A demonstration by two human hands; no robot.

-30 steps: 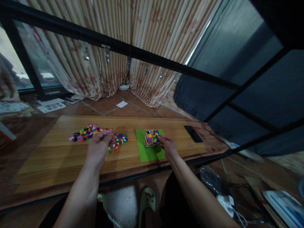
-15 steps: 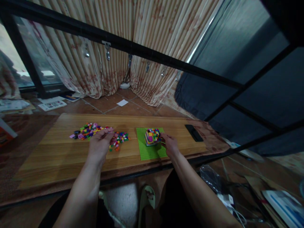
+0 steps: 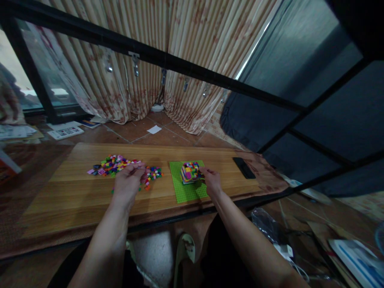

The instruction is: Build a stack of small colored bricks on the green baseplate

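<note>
Over the right part of a pile of small colourful toy bricks (image 3: pixel 113 163), my left hand (image 3: pixel 129 182) has its fingers drawn together in a pinch; whatever lies between the fingertips is too small to make out. A boxy multicoloured brick build (image 3: pixel 190 173) stands on a green studded baseplate (image 3: pixel 181 194). At the build's right side, my right hand (image 3: pixel 211 181) has its thumb and fingers closed against it. Those fingers partly hide the build's right edge.
The wooden board (image 3: pixel 69 192) carries the bricks and baseplate. A black phone (image 3: pixel 244 167) lies toward its right end. Behind are a sheet of paper (image 3: pixel 154 129) on the tiles and hanging curtains (image 3: pixel 126 80). A dark bar (image 3: pixel 180 66) crosses above.
The baseplate and build have slid slightly left together with my right hand. My left hand stays over the pile, shifted a little; a green brick now shows left of its wrist.
</note>
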